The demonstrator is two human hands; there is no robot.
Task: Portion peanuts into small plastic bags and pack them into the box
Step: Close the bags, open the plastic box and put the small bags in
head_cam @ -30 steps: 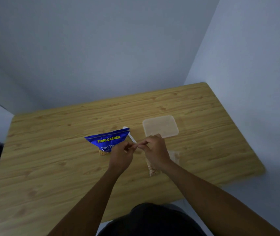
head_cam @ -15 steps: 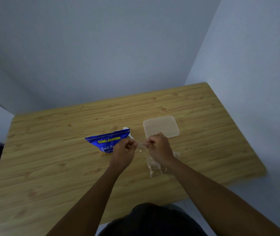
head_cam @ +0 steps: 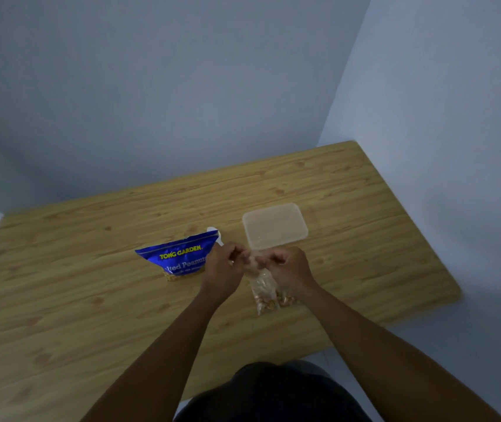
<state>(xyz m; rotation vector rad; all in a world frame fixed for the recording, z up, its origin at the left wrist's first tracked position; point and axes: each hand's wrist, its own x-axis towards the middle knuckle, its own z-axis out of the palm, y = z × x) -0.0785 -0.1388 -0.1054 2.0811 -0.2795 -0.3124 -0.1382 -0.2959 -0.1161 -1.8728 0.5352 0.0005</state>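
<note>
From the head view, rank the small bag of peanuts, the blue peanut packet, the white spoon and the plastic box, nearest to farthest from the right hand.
1. Small bag of peanuts: pinched at its top by the right hand, hanging beneath.
2. Plastic box: just beyond the knuckles.
3. White spoon: beyond the left hand.
4. Blue peanut packet: farthest left.

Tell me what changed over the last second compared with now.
Little changed. The left hand and right hand stay pinched on the top of the small clear plastic bag of peanuts, fingertips a little apart a second ago, now closer again. The bag's lower end still rests on the wooden table. The blue foil peanut packet, white plastic spoon and translucent rectangular plastic box have not moved.
</note>
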